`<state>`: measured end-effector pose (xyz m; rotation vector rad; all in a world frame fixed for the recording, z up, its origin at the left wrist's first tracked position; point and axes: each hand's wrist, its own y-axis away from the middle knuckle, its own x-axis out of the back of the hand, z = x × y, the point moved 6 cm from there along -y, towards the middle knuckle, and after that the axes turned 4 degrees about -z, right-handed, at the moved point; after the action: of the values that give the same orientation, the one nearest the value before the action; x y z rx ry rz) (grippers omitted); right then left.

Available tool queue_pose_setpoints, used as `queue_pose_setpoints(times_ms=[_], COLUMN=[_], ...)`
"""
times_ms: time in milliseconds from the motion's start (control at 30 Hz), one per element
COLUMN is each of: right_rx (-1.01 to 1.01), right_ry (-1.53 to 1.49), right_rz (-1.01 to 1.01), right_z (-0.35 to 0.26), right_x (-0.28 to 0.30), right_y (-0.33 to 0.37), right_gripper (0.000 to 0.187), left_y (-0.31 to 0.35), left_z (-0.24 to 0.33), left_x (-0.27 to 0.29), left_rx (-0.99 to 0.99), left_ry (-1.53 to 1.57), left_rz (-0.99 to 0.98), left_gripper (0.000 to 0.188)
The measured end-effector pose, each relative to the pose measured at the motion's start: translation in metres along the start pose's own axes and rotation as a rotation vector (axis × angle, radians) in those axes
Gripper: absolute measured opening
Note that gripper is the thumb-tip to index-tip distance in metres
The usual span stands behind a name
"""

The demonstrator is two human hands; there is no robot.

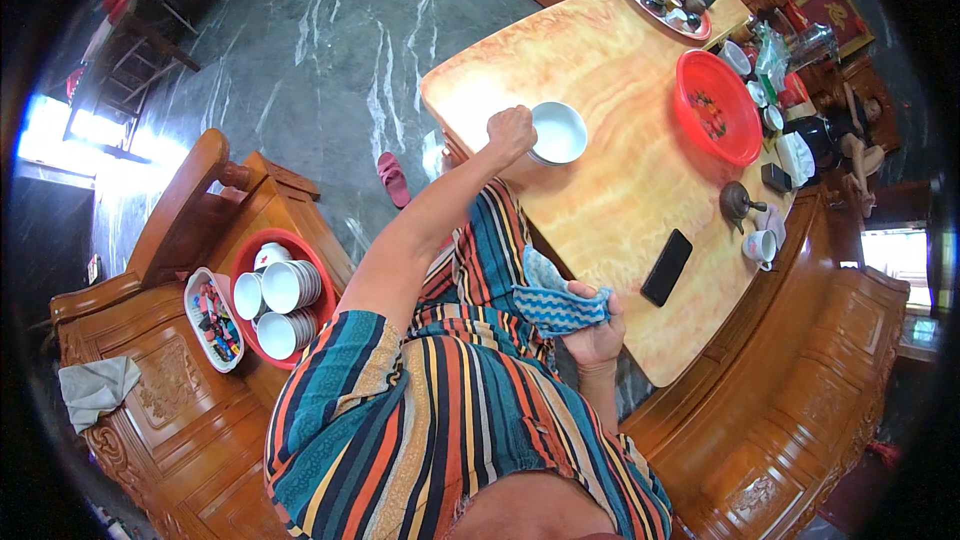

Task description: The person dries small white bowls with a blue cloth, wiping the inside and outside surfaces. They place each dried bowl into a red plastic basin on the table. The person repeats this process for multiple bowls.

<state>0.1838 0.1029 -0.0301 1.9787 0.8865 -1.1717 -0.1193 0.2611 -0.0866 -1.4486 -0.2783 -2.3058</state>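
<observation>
the left grip (512, 132) pinches the rim of the white bowl (559, 133), just to its right near the surface's (620, 210) edge — one-sided hold, it might slip — while the right grip (597, 335) clasps the blue cloth (560, 308).

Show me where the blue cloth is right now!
In the head view, the blue cloth is a little right of and below the middle, in the person's right hand, left of the black phone on the table.
</observation>
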Motion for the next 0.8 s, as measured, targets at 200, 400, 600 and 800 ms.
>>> queue_pose_setpoints(times_ms=[200, 400, 600, 800], right_rx=[0.026, 0.109, 0.523, 0.739], right_ry=[-0.028, 0.095, 0.615, 1.800], right_rz=[-0.028, -0.012, 0.122, -0.011], right_z=[0.000, -0.019, -0.082, -0.079], right_x=[0.002, -0.003, -0.025, -0.095], right_y=[-0.006, -0.008, -0.009, -0.055], right_gripper=[0.065, 0.069, 0.069, 0.064], left_y=[0.005, 0.016, 0.088, 0.153], left_z=[0.015, 0.027, 0.035, 0.041], left_x=[0.021, 0.047, 0.094, 0.043], left_rx=[-0.035, -0.115, 0.086, 0.216], left_ry=[0.006, 0.145, 0.734, 1.126], left_rz=[0.092, 0.164, -0.065, -0.401], left_gripper=[0.020, 0.019, 0.022, 0.044])
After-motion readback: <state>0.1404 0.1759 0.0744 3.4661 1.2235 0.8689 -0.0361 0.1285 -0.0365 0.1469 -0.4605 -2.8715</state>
